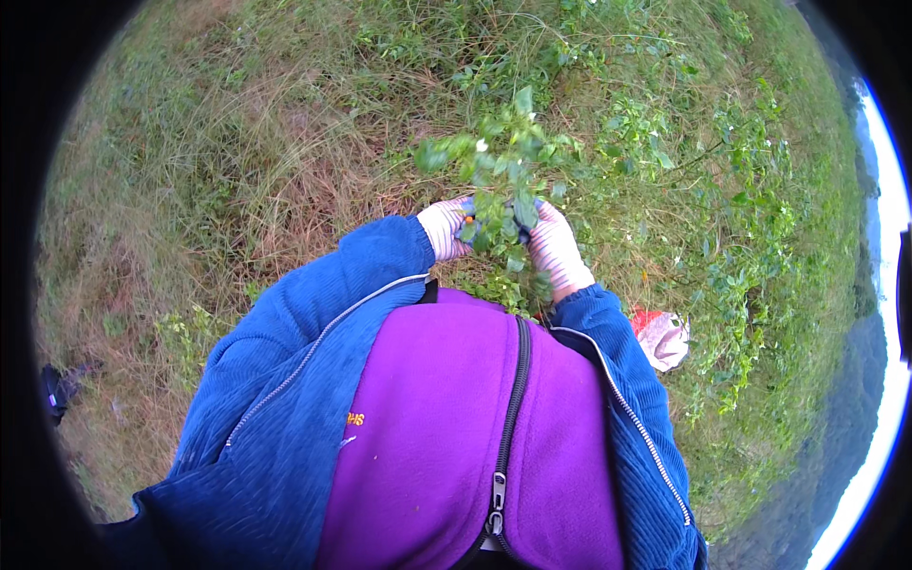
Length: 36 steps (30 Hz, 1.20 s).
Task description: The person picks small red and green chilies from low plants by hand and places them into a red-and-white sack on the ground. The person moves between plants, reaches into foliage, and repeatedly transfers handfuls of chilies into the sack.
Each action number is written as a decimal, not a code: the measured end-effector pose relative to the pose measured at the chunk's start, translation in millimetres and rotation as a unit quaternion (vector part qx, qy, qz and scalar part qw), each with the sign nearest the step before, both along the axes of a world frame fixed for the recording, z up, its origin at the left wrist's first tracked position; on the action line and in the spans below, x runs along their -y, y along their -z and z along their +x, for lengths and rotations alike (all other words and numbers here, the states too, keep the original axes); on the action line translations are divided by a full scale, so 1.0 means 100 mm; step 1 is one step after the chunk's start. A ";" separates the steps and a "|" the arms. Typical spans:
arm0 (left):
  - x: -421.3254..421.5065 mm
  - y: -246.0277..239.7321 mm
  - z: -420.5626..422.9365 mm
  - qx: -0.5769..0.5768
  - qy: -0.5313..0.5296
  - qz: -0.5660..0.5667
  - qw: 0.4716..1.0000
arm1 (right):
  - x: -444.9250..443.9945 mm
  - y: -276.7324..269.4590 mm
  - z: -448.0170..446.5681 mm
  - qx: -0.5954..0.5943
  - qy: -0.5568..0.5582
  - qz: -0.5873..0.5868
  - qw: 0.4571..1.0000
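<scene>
A leafy green plant (pixel 502 171) with small white flowers rises between my two hands, and its leaves are blurred. My left hand (pixel 449 226) is among the leaves on the plant's left side. It wears a white striped glove with blue at the fingers. A small orange thing (pixel 469 220), perhaps a fruit, shows beside those fingers. From the right, my right hand (pixel 553 246) reaches into the same plant in a matching glove. Leaves cover most of the fingers of both hands, so their grip is hidden.
A red and white bag (pixel 664 338) lies on the ground by my right sleeve. More leafy plants (pixel 744 206) grow along the right side. Dry and green grass (pixel 285 157) spreads ahead and to the left. A dark object (pixel 53 392) sits at the far left.
</scene>
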<state>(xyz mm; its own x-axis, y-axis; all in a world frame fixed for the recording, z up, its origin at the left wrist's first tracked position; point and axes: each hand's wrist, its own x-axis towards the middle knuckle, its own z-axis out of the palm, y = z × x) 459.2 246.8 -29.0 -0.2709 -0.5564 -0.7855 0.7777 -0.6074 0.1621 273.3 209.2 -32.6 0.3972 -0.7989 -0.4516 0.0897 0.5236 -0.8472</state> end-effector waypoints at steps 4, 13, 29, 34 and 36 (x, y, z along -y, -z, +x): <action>-0.01 0.19 0.27 -0.237 -0.040 -0.072 0.968 | 0.02 -0.02 -0.06 -0.013 0.008 -0.030 0.999; -0.15 0.36 0.25 -0.138 -0.013 -0.087 0.987 | 0.04 -0.08 -0.18 0.138 0.018 -0.025 0.990; -0.04 1.01 -0.09 0.022 0.153 -0.188 0.970 | 0.05 0.11 -0.25 -0.075 -0.075 -0.100 0.989; -0.02 0.86 -0.19 0.047 0.183 -0.180 0.965 | -0.05 0.14 -0.22 -0.140 -0.102 -0.213 0.962; 0.01 0.82 -0.20 0.052 0.193 -0.183 0.963 | -0.02 0.18 -0.24 -0.219 -0.071 -0.201 0.952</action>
<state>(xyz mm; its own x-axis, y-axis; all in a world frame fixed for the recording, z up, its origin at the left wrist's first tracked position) 439.5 246.1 -111.0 -0.4423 -0.6748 -0.5908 0.4738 -0.7351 0.4849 249.6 210.9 -50.8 0.3572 -0.8946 -0.2685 -0.3664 0.1302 -0.9213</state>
